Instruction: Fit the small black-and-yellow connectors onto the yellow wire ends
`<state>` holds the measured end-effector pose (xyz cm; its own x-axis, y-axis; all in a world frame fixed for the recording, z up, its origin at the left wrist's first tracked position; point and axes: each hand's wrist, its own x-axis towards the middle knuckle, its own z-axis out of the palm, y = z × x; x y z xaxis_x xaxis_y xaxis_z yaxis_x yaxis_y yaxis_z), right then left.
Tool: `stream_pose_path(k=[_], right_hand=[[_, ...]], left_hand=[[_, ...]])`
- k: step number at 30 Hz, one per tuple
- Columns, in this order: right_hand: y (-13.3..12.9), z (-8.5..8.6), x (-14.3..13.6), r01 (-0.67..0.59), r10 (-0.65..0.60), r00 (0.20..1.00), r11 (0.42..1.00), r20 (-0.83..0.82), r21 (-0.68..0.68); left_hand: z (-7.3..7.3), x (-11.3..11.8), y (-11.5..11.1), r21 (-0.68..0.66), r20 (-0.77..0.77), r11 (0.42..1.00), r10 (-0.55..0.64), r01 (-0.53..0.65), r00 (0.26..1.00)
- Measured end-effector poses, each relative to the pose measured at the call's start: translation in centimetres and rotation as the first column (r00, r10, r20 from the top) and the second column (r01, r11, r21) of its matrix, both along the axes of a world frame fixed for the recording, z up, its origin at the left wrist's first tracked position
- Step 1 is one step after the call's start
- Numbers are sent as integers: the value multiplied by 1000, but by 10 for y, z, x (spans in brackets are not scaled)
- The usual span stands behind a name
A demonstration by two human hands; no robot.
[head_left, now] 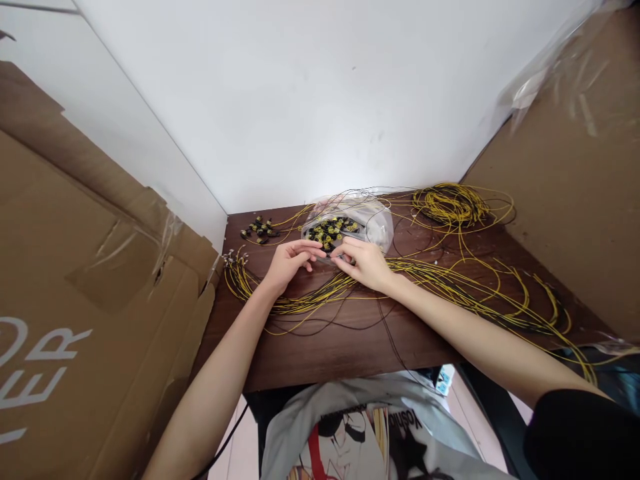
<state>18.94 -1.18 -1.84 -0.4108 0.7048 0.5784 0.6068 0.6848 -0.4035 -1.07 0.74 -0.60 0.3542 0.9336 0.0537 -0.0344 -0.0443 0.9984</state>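
My left hand (294, 261) and my right hand (366, 262) meet over the table, fingertips close together. Both are closed in a pinch around something small and dark between them, too small to name. Just behind the fingertips lies a clear plastic bag (383, 230), opened out, with many small black-and-yellow parts (334, 229) in it. Under the hands and wrists runs a long bundle of thin yellow and black wires (425, 272), its left ends near the table's left edge. Several loose black-and-yellow parts (260, 229) sit to the left of the bag.
A coil of yellow and black wire (450, 205) lies at the back right of the brown table (310, 357). Cardboard stands on the left (95, 287) and on the right (570, 167). The white wall (310, 100) rises behind. Stray wires cross the tabletop and hang over its front edge.
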Motion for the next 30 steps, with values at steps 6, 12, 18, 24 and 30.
stream_pose_path(k=[6, 12, 18, 24, 30], right_hand=[[-1, 1, 1, -22, 22, 999, 1000, -42, -3], [-1, 1, 1, -37, 37, 996, 999, -82, -1], [-1, 2, 1, -47, 46, 994, 999, -97, -10], [0, 2, 2, -54, 52, 994, 998, -96, -18], [-1, 3, 1, -6, 0, 992, 999, -125, -43]], left_hand=[[1, 3, -1, 56, -75, 998, 36, -32, 997], [1, 2, -2, 144, -170, 989, 43, -18, 985], [-1, 0, -2, 164, -242, 983, -37, 79, 970], [-3, 0, -1, 137, -271, 987, -44, 84, 961], [0, 3, -3, 136, -266, 989, -13, 51, 964]])
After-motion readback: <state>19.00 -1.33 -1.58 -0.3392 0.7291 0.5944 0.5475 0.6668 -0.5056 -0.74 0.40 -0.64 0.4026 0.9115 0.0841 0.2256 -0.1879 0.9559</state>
